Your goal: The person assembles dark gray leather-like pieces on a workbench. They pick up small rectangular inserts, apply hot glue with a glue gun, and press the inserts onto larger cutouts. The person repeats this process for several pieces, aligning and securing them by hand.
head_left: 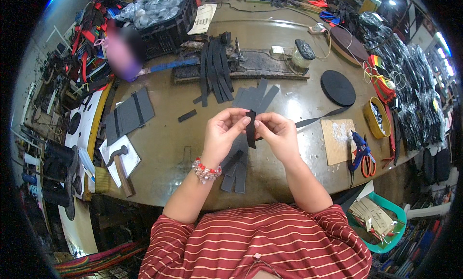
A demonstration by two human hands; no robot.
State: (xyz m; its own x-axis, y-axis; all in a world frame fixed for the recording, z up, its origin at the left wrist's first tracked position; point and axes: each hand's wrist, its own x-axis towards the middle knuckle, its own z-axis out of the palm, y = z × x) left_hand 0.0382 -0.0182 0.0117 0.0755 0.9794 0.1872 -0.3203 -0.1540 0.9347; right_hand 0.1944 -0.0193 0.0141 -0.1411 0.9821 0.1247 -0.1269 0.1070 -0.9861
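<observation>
Between my two hands, above the middle of the table, is a short black fabric strip (251,140). My left hand (224,129) pinches its upper end between thumb and fingers. Opposite, the fingertips of my right hand (279,134) pinch the strip's right side. Beneath my hands lies a fanned stack of dark grey flat strips (237,175), partly hidden. A long black band (320,116) runs from behind my right hand to a coiled roll of black webbing (338,88). Whether the strip in my hands joins that band cannot be made out.
A hammer (124,170) lies at left near a grey board (129,116). To the right are a blue glue gun (358,146), orange-handled scissors (369,163) and a yellow container (378,116). Black straps (215,69) hang over a bench fixture (263,66). Another person sits far left.
</observation>
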